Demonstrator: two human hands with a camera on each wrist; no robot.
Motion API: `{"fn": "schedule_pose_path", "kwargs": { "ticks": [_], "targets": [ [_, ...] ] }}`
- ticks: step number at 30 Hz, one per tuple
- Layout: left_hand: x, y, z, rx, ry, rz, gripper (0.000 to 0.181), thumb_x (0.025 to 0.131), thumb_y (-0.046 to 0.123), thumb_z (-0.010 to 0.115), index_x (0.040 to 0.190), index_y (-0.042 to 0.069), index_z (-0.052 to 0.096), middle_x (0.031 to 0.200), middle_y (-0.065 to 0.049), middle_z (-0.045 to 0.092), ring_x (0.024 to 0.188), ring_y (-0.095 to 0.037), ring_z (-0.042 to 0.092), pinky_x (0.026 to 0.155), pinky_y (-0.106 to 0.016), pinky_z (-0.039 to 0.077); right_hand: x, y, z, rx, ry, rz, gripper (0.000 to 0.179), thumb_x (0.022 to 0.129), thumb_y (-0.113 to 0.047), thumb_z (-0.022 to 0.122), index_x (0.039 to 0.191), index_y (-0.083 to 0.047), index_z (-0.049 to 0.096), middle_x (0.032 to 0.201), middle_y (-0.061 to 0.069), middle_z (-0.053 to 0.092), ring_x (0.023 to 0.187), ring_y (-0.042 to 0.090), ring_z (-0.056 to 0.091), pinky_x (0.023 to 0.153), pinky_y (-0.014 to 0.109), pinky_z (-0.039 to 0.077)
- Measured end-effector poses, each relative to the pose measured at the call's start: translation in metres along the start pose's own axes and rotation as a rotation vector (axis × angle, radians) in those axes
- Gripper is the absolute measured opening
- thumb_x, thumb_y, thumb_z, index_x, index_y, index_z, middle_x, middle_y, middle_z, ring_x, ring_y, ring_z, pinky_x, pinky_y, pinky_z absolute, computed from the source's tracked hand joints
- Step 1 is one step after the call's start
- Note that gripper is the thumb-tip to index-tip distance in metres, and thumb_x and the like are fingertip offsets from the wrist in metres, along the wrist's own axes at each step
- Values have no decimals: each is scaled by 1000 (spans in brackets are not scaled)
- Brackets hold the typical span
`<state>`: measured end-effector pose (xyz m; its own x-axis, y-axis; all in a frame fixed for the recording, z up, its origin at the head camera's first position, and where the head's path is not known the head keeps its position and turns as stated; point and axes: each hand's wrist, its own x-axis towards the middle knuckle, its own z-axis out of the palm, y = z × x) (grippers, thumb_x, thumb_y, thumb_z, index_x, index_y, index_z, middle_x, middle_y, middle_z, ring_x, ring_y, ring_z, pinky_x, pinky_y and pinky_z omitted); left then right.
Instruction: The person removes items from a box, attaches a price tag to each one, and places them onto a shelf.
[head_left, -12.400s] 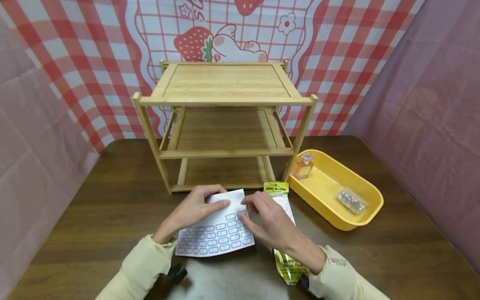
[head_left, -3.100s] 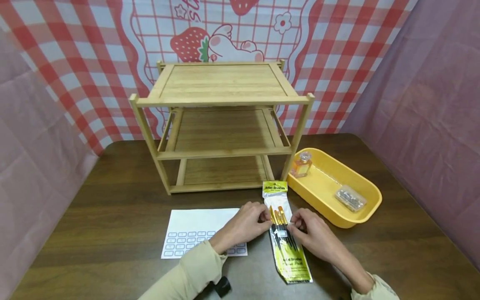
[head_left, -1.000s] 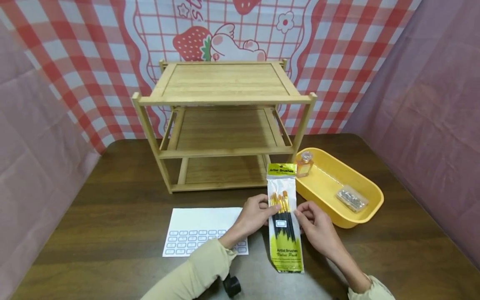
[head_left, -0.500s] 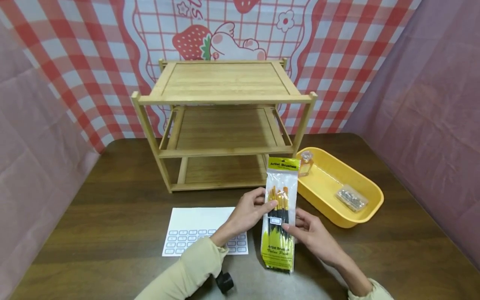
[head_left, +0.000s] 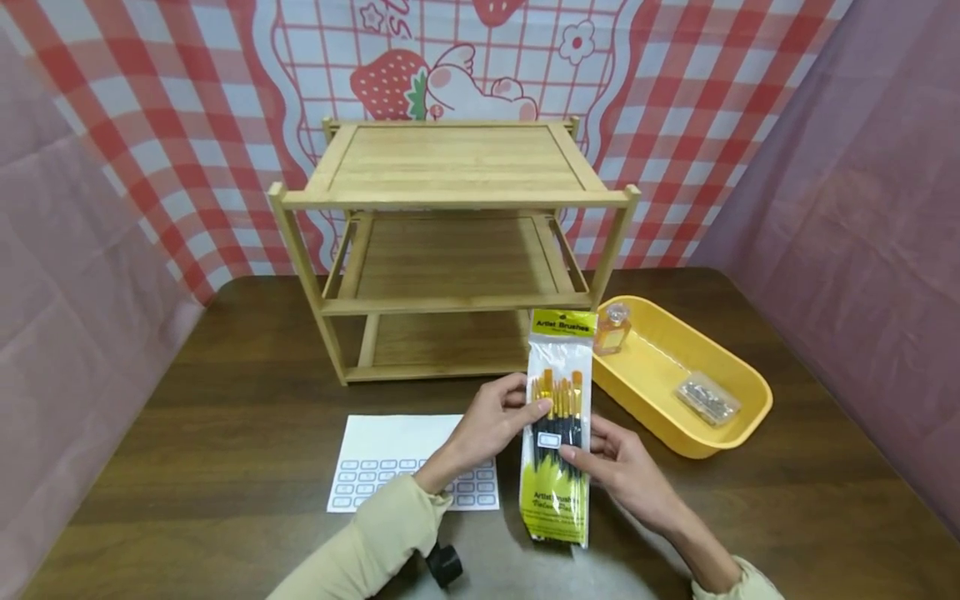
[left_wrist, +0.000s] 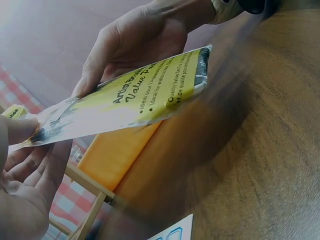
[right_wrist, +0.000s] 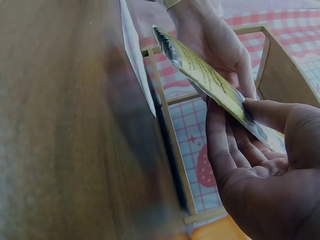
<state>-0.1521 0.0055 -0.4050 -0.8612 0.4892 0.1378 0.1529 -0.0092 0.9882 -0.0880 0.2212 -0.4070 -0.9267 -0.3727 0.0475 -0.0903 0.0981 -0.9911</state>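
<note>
A clear and yellow-green packet of artist brushes [head_left: 555, 492] is held off the table, its top tilted away. My left hand [head_left: 486, 425] pinches its left edge, thumb on the front. On the right edge, my right hand [head_left: 626, 467] grips it the same way, fingers behind. A small blue-framed label [head_left: 549, 440] sits on the packet's front, beside the right thumb. Both wrist views show the packet [left_wrist: 150, 92] between the two hands. Left of it lies a white label sheet [head_left: 405, 429] with rows of blue-framed labels, partly covered by the left forearm.
A three-tier wooden shelf [head_left: 453, 200] stands behind the hands. To the right is a yellow tray [head_left: 652, 375] holding a perfume bottle [head_left: 612, 330] and a small clear box [head_left: 708, 398] of metal pieces. A checked cloth [head_left: 180, 133] hangs at the back.
Earlier, both hands held the label sheet; it now lies on the table. The brush packet, then on the table, has been lifted with a label on it. Over the last half second it barely moves.
</note>
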Motion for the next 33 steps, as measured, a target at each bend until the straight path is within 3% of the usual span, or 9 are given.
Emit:
{"fn": "schedule_pose_path", "kwargs": {
  "ticks": [6,12,17,22,26,33],
  "targets": [
    [-4,4,-4,-20,-22,-4,32,102,16,65,126,-5,63,109,-21,74,91,-21,74,82,-32,60,0,-3,0,17,-13,2,47,102,-2,61,138,21,42,116,33,68,94,23,74,81,41,62],
    [-7,9,-8,-64,-27,-5,28,102,13,65,121,-8,61,103,-21,74,79,-20,72,77,-46,62,2,-9,-2,-65,17,-51,45,101,-1,62,138,19,46,110,26,72,91,24,74,80,38,62],
    [-13,12,-16,-64,-25,39,25,103,10,64,118,-9,61,98,-21,73,76,-30,72,75,-52,62,4,-12,-6,-91,60,-73,44,101,-1,62,139,15,49,113,24,72,95,24,74,82,36,61],
    [-21,16,-33,-27,1,96,22,102,8,64,117,-8,63,95,-20,73,86,-46,70,73,-48,63,5,-15,-11,-142,101,-130,38,101,1,62,135,14,53,111,20,74,95,22,73,83,33,60],
    [-28,21,-51,26,46,121,21,103,8,63,116,-8,63,97,-19,74,90,-43,71,72,-41,63,5,-17,-14,-160,127,-151,36,100,2,63,133,14,54,111,17,75,94,21,73,82,32,60],
    [-42,32,-85,87,150,129,19,103,6,62,116,-7,63,98,-18,73,90,-37,71,77,-42,62,5,-22,-17,-187,149,-162,35,100,2,63,132,13,56,112,16,75,93,21,74,81,32,60]
  ]
}}
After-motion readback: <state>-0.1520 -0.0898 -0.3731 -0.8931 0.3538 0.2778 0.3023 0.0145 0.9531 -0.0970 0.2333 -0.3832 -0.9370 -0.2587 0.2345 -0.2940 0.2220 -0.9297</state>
